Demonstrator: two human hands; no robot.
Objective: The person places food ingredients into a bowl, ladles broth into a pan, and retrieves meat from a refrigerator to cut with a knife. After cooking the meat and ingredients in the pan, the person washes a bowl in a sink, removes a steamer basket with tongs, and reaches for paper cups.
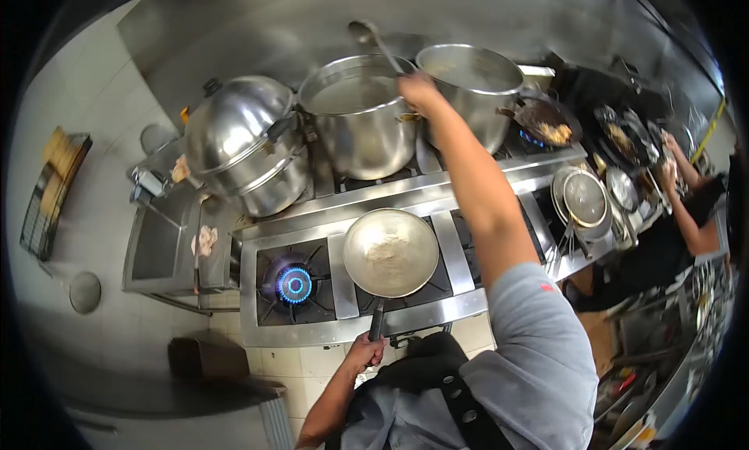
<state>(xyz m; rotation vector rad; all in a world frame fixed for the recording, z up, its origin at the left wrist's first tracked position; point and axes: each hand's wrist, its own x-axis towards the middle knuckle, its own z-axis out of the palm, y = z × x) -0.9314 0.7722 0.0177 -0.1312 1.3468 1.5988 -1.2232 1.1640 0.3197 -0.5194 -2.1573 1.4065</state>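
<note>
My left hand [366, 353] is wrapped round the dark handle of a frying pan [417, 251], which sits over the front stove. A thin pale layer shows in the middle of the pan; I cannot tell what it is. My right hand [421, 93] reaches far forward, closed on the handle of a ladle [363, 33]. The ladle's bowl is raised above the back rim of a large steel stockpot [363, 142] with cloudy liquid inside. A second stockpot [476, 122] stands just right of that hand.
A blue flame burns on the left front burner [294, 284]. A domed steel steamer [246, 134] stands at the back left. On the right are a dark wok [538, 114] with food, stacked strainers [585, 199], and another person's hands [669, 169] over a pan.
</note>
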